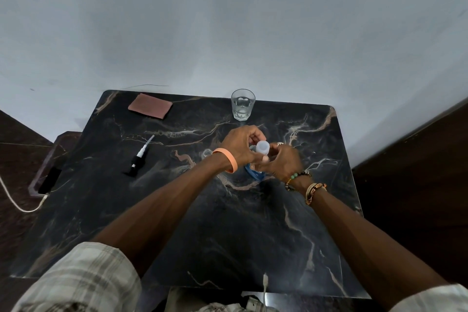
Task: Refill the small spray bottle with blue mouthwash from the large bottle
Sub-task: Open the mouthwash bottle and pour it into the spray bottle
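Head view: hands, left hand (240, 146) and right hand (282, 163), clasp the blue large bottle (255, 175) around its frosted white cap (263, 147)

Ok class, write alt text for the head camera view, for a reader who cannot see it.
The left hand and right hand grip the white cap and neck of a large bottle of blue liquid on a dark marble table. A pump sprayer lies to the left; a glass stands behind.

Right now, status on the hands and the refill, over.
Left hand and right hand both gripping large bottle near its white cap. Spray pump lies apart on table, left side. Nothing blocking hands.
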{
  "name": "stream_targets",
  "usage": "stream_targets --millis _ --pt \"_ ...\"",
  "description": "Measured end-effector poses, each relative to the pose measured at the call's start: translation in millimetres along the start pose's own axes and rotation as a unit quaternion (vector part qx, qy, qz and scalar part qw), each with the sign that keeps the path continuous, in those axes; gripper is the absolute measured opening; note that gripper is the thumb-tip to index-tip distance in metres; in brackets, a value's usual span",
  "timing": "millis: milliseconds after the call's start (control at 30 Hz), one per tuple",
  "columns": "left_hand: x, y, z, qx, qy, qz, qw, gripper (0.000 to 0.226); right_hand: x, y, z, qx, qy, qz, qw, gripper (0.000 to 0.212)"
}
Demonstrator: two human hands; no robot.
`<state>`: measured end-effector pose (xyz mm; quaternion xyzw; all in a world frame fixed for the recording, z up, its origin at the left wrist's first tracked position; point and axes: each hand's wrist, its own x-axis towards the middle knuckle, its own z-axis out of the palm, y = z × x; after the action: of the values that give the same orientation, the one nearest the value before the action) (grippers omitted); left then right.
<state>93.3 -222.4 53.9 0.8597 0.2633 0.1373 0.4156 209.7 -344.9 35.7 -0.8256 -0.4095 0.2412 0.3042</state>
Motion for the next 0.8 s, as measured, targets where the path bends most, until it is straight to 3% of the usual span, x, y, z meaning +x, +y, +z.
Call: stream_targets --millis 167,367,467,633,733,800 --pt "-1 0 -5 0.0 -0.004 0.007 1.0 0.043 -3 -1 1 -0.03 -0.014 -0.044 0.998 0.062" --pt "-6 3 -15 -0.032 0.009 0.002 0.999 0.042 -11 -2 -3 -0.054 0.039 -0.034 0.997 0.094" --pt "-9 10 -19 -0.053 0.048 0.006 0.997 0.041 -24 -7 -14 -0.056 0.091 -0.066 0.992 0.086" --pt "-10 36 -13 -0.099 0.085 0.051 0.99 0.042 -56 -13 -40 0.104 0.208 -0.154 0.96 0.062" --pt "-9 56 7 -0.097 0.078 0.074 0.989 0.042 -70 -10 -50 0.177 0.196 -0.131 0.956 0.039" --pt "-8 65 27 -0.075 0.072 0.079 0.991 0.038 -76 -4 -53 0.181 0.198 -0.092 0.959 0.043"
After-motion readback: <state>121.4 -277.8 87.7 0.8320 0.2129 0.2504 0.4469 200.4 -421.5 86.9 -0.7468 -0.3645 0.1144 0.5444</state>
